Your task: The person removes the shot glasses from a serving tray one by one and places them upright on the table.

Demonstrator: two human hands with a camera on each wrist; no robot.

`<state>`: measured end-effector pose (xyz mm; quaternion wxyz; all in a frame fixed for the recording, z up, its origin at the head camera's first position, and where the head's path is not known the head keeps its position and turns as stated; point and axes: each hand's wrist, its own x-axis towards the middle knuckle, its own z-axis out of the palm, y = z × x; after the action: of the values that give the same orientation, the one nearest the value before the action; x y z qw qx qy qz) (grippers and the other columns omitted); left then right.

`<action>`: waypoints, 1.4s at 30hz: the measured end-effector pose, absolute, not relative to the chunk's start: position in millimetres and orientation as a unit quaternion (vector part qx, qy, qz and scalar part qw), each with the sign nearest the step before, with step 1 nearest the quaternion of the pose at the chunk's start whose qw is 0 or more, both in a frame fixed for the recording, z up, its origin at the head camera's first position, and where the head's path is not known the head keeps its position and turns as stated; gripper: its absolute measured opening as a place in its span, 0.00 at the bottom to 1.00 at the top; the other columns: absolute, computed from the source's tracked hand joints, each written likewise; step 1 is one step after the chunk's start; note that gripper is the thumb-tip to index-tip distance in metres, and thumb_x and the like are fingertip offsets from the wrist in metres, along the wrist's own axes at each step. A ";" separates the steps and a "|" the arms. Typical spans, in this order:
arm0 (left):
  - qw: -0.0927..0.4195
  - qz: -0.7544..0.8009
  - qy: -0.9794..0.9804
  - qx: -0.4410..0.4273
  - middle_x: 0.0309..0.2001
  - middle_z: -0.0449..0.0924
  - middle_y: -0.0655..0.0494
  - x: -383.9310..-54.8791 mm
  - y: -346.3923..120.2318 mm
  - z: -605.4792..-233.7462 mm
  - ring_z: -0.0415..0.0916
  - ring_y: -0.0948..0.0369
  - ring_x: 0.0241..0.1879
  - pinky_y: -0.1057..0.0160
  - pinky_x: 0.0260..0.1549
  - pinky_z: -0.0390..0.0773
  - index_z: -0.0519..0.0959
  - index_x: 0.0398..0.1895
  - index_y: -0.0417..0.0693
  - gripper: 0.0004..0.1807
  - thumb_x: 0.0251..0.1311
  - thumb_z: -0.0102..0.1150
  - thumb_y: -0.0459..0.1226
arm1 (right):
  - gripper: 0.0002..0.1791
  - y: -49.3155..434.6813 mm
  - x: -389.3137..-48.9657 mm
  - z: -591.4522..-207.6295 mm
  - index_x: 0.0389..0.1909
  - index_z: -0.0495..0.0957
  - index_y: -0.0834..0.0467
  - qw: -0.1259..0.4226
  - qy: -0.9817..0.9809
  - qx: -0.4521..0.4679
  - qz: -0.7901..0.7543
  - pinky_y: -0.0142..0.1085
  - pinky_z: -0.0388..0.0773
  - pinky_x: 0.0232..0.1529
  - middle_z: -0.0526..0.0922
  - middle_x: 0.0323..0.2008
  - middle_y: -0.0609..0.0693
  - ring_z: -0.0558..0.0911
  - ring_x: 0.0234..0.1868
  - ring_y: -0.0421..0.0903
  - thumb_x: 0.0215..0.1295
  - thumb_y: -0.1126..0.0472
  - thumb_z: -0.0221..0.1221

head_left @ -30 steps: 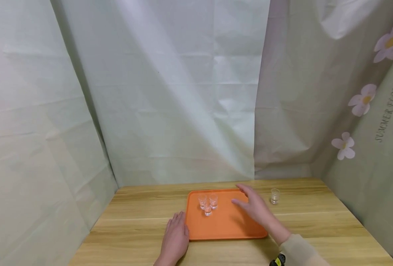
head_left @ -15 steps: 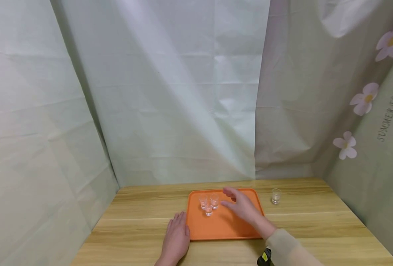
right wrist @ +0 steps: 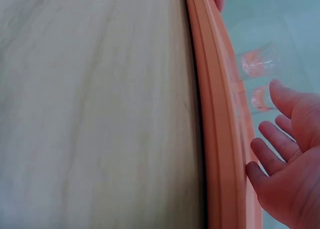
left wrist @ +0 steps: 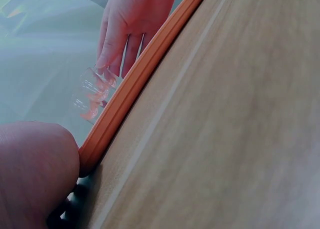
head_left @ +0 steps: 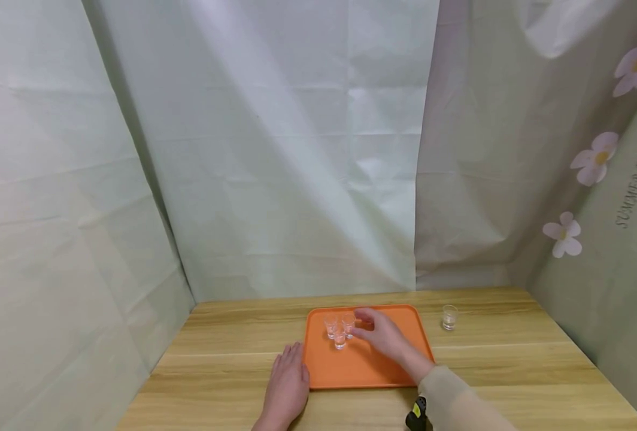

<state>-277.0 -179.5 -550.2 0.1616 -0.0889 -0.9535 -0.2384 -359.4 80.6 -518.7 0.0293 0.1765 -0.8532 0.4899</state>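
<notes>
Three small clear shot glasses stand close together toward the back left of the orange tray (head_left: 367, 371): a left one (head_left: 330, 327), a front one (head_left: 340, 340) and a right one (head_left: 348, 327). My right hand (head_left: 385, 338) is over the tray, its thumb and fingers parted right at the right glass. In the right wrist view, that hand (right wrist: 290, 154) has loosely bent fingers with nothing between them, and its thumb overlaps a glass (right wrist: 261, 98). My left hand (head_left: 286, 383) lies flat on the table against the tray's left edge, fingers straight.
Another shot glass (head_left: 449, 318) stands on the wooden table (head_left: 216, 359), right of the tray. Pale curtains (head_left: 297, 179) close off the back and both sides. A black and yellow device (head_left: 417, 413) is at the right wrist.
My right hand has moved left across the tray, from its right side to the right shot glass. The left hand stays in place at the tray's edge.
</notes>
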 end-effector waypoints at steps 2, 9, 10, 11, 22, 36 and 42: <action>0.163 -0.238 -0.953 -0.089 0.72 0.77 0.31 -276.9 -179.4 -550.1 0.69 0.34 0.76 0.32 0.77 0.64 0.75 0.73 0.27 0.25 0.78 0.58 0.30 | 0.30 78.3 -359.5 -519.7 0.72 0.79 0.64 0.034 -0.854 0.174 0.490 0.62 0.79 0.68 0.84 0.67 0.60 0.82 0.67 0.63 0.75 0.54 0.72; 0.164 -0.239 -0.953 -0.089 0.72 0.77 0.30 -275.9 -179.0 -548.8 0.69 0.33 0.76 0.31 0.77 0.64 0.75 0.73 0.27 0.25 0.78 0.57 0.30 | 0.25 70.5 -359.5 -521.5 0.64 0.83 0.65 0.044 -0.848 0.163 0.502 0.55 0.85 0.61 0.88 0.57 0.56 0.85 0.60 0.60 0.73 0.57 0.74; 0.164 -0.239 -0.953 -0.089 0.72 0.77 0.30 -275.6 -178.8 -548.5 0.69 0.33 0.76 0.31 0.77 0.64 0.75 0.73 0.27 0.25 0.78 0.57 0.30 | 0.24 69.9 -359.6 -521.6 0.63 0.83 0.65 0.045 -0.848 0.162 0.502 0.54 0.86 0.58 0.88 0.56 0.56 0.85 0.59 0.59 0.73 0.58 0.74; 0.164 -0.240 -0.953 -0.089 0.72 0.77 0.30 -275.4 -178.7 -548.2 0.69 0.33 0.76 0.31 0.77 0.64 0.75 0.73 0.27 0.25 0.78 0.57 0.30 | 0.23 69.3 -359.8 -521.9 0.62 0.83 0.65 0.045 -0.849 0.158 0.503 0.51 0.86 0.56 0.88 0.55 0.55 0.85 0.57 0.57 0.73 0.58 0.74; 0.157 -0.239 -0.955 -0.085 0.72 0.76 0.30 -275.8 -178.7 -546.9 0.68 0.33 0.77 0.31 0.78 0.63 0.75 0.74 0.27 0.25 0.78 0.57 0.31 | 0.16 66.3 -358.3 -521.3 0.56 0.85 0.61 0.037 -0.842 0.155 0.515 0.43 0.85 0.47 0.88 0.51 0.50 0.84 0.52 0.51 0.74 0.59 0.73; 0.154 -0.241 -0.955 -0.081 0.72 0.77 0.31 -275.5 -178.0 -547.7 0.69 0.34 0.76 0.32 0.77 0.63 0.75 0.73 0.27 0.25 0.78 0.58 0.31 | 0.11 67.4 -355.7 -523.5 0.48 0.82 0.59 0.039 -0.826 0.158 0.540 0.35 0.82 0.40 0.87 0.46 0.49 0.84 0.47 0.47 0.73 0.61 0.73; 0.152 -0.240 -0.955 -0.084 0.72 0.77 0.31 -276.7 -178.8 -547.5 0.68 0.33 0.76 0.31 0.77 0.64 0.75 0.73 0.27 0.25 0.77 0.58 0.31 | 0.13 74.4 -353.5 -522.2 0.50 0.84 0.60 0.042 -0.827 0.157 0.537 0.35 0.82 0.41 0.87 0.45 0.48 0.84 0.47 0.47 0.73 0.59 0.74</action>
<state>-276.7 -178.8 -547.5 0.1519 -0.0844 -0.9552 -0.2396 -353.5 74.4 -522.2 0.0417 0.1569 -0.8275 0.5375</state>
